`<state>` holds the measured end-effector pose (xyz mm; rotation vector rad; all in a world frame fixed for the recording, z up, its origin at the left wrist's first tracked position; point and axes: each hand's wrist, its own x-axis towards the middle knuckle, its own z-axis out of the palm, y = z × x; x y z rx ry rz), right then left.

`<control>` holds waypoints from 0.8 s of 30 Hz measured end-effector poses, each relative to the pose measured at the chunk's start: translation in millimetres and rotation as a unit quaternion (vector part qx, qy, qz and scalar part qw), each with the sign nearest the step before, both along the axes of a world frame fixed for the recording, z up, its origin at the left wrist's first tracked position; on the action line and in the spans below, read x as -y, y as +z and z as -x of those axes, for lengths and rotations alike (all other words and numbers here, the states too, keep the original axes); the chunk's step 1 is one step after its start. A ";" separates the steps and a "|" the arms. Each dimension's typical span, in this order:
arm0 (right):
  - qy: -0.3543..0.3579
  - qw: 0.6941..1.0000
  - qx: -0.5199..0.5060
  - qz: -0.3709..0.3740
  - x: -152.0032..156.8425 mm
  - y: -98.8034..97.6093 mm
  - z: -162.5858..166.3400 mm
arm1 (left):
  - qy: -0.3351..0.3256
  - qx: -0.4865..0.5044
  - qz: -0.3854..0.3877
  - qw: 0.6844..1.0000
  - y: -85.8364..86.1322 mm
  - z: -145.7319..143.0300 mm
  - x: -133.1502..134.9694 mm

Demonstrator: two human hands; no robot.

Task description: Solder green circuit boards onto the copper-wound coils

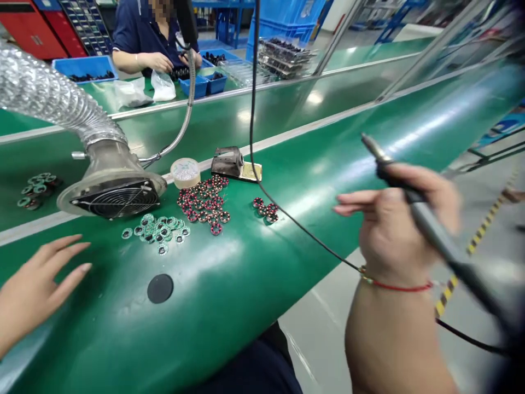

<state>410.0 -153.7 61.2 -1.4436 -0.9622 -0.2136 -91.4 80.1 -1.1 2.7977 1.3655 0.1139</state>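
Observation:
My right hand (394, 224) is raised above the right side of the green bench, holding a soldering iron (426, 219) between thumb and fingers, its metal tip pointing up and left. My left hand (36, 284) is over the bench at the left, fingers apart, with nothing in it. Between the hands lie small green ring-shaped boards (158, 230), a pile of red-and-copper wound rings (200, 202) and a smaller cluster of such rings (266, 210). A round black disc (160, 288) lies nearer to me.
A fume extractor hood (118, 186) on a silver duct (57, 93) hangs over the left side. Behind the rings are a round tub (185, 172) and an iron stand (227, 161) with a yellow sponge. A black cable (251, 109) hangs across the middle. Opposite, a person (151, 44) handles parts beside blue bins.

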 end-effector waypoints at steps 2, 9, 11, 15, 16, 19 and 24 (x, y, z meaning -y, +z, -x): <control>0.017 0.995 0.021 0.099 -9.6 -31.0 -10.6 | -0.047 0.012 0.018 0.999 -0.2 -19.4 31.6; 0.149 0.941 0.068 0.295 -54.0 -119.1 -17.7 | -0.119 0.026 0.077 0.990 1.7 -51.9 88.4; 0.175 0.932 0.083 0.307 -58.0 -124.0 -8.2 | -0.123 0.049 0.090 0.987 8.6 -72.4 94.6; 0.214 0.923 0.127 0.293 -57.6 -119.2 15.9 | -0.168 0.071 0.155 0.971 19.5 -142.2 99.5; 0.217 0.923 0.138 0.286 -56.7 -116.3 21.9 | -0.174 0.079 0.149 0.970 19.9 -162.6 99.6; 0.206 0.931 0.173 0.247 -53.3 -104.7 39.0 | -0.163 0.080 0.124 0.976 14.9 -217.9 97.9; 0.187 0.936 0.237 0.181 -43.1 -83.9 66.5 | -0.179 0.096 0.122 0.971 6.7 -254.0 92.5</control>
